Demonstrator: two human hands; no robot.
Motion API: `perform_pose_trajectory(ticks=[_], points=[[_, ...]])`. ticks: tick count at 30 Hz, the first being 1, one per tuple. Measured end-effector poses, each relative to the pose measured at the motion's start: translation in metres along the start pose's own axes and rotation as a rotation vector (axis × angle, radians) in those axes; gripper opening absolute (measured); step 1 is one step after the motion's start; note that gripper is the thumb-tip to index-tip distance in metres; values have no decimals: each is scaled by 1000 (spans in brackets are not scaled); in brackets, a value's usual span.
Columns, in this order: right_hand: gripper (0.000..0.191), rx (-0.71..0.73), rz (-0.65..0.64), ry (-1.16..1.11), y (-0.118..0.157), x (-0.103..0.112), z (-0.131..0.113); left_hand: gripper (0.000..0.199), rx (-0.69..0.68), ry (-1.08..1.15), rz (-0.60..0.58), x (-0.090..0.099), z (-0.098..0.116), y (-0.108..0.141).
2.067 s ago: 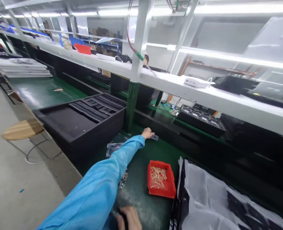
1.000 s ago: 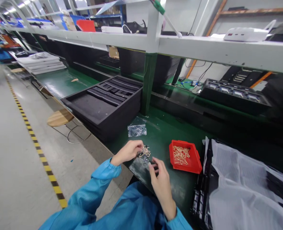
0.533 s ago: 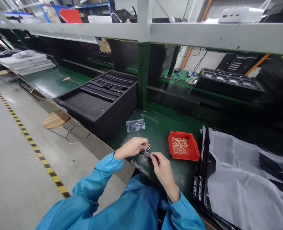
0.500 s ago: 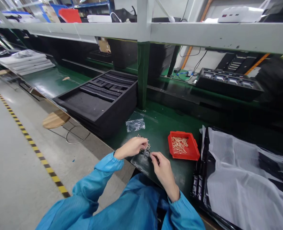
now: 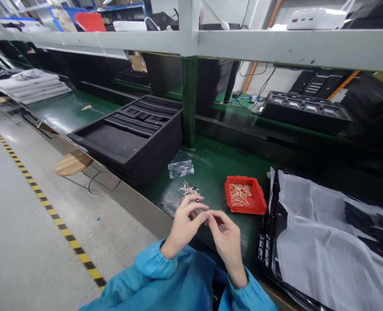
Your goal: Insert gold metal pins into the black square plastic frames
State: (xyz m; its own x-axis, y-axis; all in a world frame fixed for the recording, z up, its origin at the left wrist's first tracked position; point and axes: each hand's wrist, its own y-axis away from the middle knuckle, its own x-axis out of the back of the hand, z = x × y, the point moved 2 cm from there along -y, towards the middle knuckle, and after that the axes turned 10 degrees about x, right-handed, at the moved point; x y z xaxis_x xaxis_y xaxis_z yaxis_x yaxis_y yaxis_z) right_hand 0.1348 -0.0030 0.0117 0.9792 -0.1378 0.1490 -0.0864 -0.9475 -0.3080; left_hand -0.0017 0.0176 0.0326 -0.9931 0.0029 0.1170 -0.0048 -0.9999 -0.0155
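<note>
My left hand and my right hand meet fingertip to fingertip above the front edge of the green bench. Both thumbs and forefingers are pinched together; whatever lies between them is too small to make out. Just beyond my left hand is a loose pile of small metallic and pale pieces. A clear plastic bag lies behind the pile. To the right, a red tray holds many thin, pale stick-like pieces.
Stacked black foam trays stand at the left beside a green post. On the right lies a black stack under a white translucent sheet. A shelf beam crosses above. A wooden stool stands on the floor left.
My left hand has left the small pile and moved toward me and right, meeting my right hand. The pile is now more visible. The view has shifted slightly.
</note>
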Motion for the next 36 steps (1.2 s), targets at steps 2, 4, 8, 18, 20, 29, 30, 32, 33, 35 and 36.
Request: perform_pose_trajectory(ticks=[2, 4, 8, 18, 20, 29, 30, 32, 33, 35, 36], points=[[24, 22, 2, -7, 4, -1, -7, 17, 62, 95, 24, -8, 0, 0], [21, 49, 16, 10, 10, 4, -17, 27, 57, 156, 74, -10, 1, -5], [12, 160, 198, 135, 18, 41, -36, 35, 0, 295, 248, 6, 9, -26], [52, -84, 158, 93, -4, 76, -5, 69, -553, 34, 360, 1, 34, -42], [58, -179, 21, -210, 4, 61, -15, 65, -783, -176, 368, -7, 39, -37], [45, -303, 53, -493, 8, 48, -18, 76, -1098, -420, 36, 0, 49, -41], [43, -289, 86, -449, 8, 49, -10, 79, -1060, -409, -40, -5, 53, -47], [33, -252, 155, -330, 8, 52, 3, 80, -914, -389, -171, -37, 67, -59], [33, -227, 185, -261, 9, 54, 8, 77, -835, -401, -230, -66, 77, -62], [37, -172, 229, -115, 15, 56, 10, 60, -773, -460, -385, -147, 101, -61], [38, -141, 244, -38, 19, 57, 9, 51, -760, -504, -486, -194, 112, -59]])
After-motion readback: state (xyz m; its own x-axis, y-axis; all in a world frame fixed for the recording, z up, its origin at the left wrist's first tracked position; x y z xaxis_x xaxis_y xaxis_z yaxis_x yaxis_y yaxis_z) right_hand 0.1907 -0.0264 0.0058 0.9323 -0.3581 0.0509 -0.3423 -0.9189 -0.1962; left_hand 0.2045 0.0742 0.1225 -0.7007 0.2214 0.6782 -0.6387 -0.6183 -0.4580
